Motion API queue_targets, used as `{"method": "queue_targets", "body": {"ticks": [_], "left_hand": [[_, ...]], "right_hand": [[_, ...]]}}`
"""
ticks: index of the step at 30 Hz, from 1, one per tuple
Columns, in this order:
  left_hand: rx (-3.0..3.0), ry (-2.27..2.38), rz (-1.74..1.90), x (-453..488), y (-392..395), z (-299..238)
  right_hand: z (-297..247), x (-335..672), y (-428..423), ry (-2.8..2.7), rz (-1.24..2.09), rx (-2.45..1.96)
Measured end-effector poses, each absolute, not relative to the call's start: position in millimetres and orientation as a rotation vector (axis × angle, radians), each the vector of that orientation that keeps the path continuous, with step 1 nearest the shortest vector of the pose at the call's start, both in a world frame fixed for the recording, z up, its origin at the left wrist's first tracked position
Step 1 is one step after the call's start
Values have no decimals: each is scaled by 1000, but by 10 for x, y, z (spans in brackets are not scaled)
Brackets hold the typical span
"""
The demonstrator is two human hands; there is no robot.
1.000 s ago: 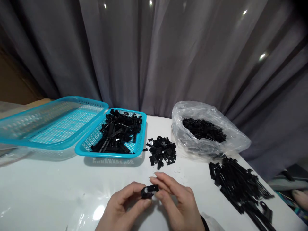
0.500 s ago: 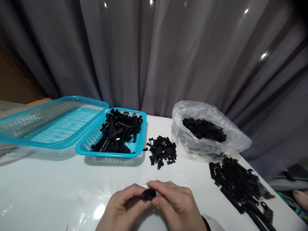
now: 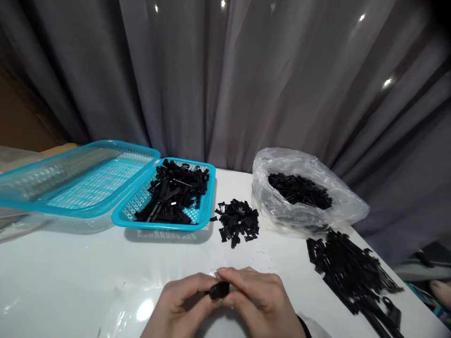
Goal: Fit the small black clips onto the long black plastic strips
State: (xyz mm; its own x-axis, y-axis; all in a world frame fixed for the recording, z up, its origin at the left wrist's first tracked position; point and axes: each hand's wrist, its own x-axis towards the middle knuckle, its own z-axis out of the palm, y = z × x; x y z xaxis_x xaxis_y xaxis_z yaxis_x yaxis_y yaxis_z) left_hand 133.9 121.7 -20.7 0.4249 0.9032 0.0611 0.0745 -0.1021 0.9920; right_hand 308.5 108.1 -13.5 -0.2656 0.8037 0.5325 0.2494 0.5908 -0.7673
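My left hand and my right hand meet low in the middle of the view, just above the white table. Both pinch one small black plastic part between thumbs and fingertips; most of it is hidden by my fingers. A small heap of short black pieces lies on the table beyond my hands. To the right lies a spread of long black strips.
A small blue basket holds assembled black parts. A larger blue basket stands to its left. A clear plastic bag with black pieces sits at the back right. A grey curtain hangs behind the table.
My right fingers have closed over the black part, pressing it against my left fingers. A second ago the part stuck out more plainly between my hands.
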Motion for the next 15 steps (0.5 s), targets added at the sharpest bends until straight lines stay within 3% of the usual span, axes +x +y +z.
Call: {"method": "queue_targets", "body": {"ticks": [8,15], "left_hand": [[1652,952,918,1305,1222,-244],[1114,1033,913,1407,1188,-156]], "right_hand": [[-55,3120,1109,-1938,213,-750],[-117,3096,1114,-2038,4,-765]]}}
